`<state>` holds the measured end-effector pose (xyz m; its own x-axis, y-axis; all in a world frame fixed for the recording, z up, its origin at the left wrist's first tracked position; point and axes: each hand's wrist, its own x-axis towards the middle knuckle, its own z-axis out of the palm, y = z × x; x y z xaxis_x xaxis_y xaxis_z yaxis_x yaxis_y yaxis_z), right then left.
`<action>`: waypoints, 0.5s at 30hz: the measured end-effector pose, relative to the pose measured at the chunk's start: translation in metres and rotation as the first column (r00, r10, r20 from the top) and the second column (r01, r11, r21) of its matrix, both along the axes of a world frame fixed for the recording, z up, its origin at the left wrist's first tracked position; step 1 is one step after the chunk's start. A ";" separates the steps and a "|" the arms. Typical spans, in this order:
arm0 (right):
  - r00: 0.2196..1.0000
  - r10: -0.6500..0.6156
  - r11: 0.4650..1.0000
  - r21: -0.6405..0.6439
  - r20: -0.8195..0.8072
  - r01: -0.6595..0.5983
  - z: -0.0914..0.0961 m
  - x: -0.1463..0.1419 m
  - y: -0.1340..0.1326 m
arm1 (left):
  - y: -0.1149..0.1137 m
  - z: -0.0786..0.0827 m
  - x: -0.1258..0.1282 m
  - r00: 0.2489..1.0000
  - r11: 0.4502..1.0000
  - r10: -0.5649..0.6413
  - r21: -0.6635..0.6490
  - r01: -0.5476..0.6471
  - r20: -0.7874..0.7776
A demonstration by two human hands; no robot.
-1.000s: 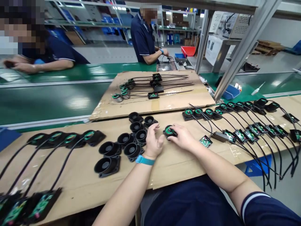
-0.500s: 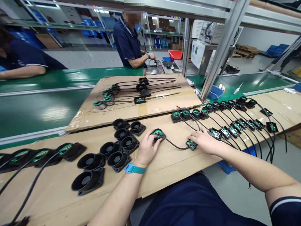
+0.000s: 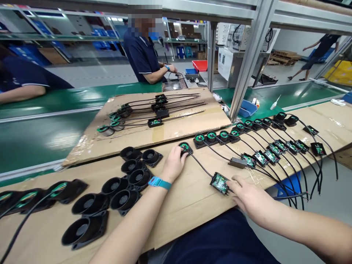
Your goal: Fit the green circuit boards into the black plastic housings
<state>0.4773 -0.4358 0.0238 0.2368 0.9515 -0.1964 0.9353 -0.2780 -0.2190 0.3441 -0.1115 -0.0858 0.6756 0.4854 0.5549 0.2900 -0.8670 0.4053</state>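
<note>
My left hand (image 3: 174, 163) grips a round black housing (image 3: 187, 147) with a green circuit board inside it, its fingers curled about the rim. A black cable (image 3: 202, 165) runs from that housing to a small open black box (image 3: 220, 182) holding a green circuit board. At the box's right edge, the fingers of my right hand (image 3: 249, 194) close on the cable that leaves it; part of this cable is hidden under the hand, and its loose end (image 3: 298, 196) sticks out beyond the wrist. Both parts rest on the cardboard (image 3: 189, 212).
Wired housings (image 3: 211, 137) with boxes (image 3: 261, 158) form a row at right. Several empty black housings (image 3: 123, 200) stand at left. More wired units (image 3: 155, 122) lie on a raised cardboard sheet (image 3: 181, 128). A metal post (image 3: 247, 66) rises behind. Co-workers (image 3: 141, 55) are across the green bench.
The box has come nearer to me, straightening its cable. My right hand has shifted off it to its right edge. The held housing is now closer to the row's end. My view has shifted slightly.
</note>
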 end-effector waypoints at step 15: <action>0.948 -0.075 0.897 0.436 0.309 -0.071 -0.048 0.065 -0.011 | -0.024 0.022 -0.011 0.969 0.970 0.241 0.035 -0.239 -0.051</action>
<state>0.5424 -0.4469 -0.0244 0.2179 0.9214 0.3219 0.9744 -0.2243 -0.0175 0.3328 -0.1360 -0.0638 0.5708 0.6214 0.5367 0.5117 -0.7804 0.3594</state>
